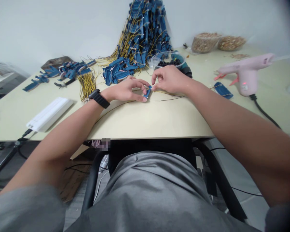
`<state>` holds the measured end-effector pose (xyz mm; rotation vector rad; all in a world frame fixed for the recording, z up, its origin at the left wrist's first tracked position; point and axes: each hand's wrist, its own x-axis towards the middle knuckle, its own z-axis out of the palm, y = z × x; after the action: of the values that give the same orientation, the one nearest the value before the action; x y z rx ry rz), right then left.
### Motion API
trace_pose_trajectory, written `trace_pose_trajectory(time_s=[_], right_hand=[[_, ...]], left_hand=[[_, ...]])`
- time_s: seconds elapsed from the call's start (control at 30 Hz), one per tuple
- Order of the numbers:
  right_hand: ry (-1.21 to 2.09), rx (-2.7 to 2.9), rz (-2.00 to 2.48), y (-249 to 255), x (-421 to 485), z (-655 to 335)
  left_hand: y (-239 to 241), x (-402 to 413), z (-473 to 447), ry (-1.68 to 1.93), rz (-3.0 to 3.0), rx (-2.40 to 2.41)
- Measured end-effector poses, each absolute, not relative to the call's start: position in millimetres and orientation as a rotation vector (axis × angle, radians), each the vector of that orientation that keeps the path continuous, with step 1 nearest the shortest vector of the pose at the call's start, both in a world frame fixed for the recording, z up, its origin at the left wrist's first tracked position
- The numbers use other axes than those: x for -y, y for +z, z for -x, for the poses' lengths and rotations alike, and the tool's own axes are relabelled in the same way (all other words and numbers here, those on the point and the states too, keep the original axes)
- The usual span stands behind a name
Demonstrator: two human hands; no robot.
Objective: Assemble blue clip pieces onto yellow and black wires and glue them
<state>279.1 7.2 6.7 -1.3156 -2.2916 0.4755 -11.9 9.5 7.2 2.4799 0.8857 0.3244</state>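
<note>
A small blue piece (pixel 148 92), narrow and flat-looking, is pinched between the thumb and fingers of my left hand (pixel 129 90), just over the table. My right hand (pixel 171 79) meets its upper right end with thumb and forefinger pressed together; what lies between those fingertips is too small to make out. Thin dark and yellowish wires (pixel 170 94) run out to the right beneath my right hand. Another dark wire (pixel 113 108) curves away under my left hand toward the front edge.
A pink glue gun (pixel 247 72) stands at right beside a blue piece (pixel 222 90). Behind are a tall heap of wired blue pieces (pixel 145 29), a clear tub (pixel 169 59) and filled bags (pixel 205 42). Left lie a yellow wire bundle (pixel 87 84), pliers (pixel 64 83) and a white box (pixel 49 113).
</note>
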Motion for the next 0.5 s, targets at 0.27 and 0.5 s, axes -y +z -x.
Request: trace_pose_trajectory(time_s=[0.27,0.5], right_hand=[[0.619,2.279,1.255,27.5,18.5,-267.3],[0.64,2.428,1.267,37.2,38.3,-251.5]], left_hand=[[4.3,-14.5,12.3,0.329,-2.491,-0.87],[9.7,-11.4,11.9,0.331,-2.469,-0.842]])
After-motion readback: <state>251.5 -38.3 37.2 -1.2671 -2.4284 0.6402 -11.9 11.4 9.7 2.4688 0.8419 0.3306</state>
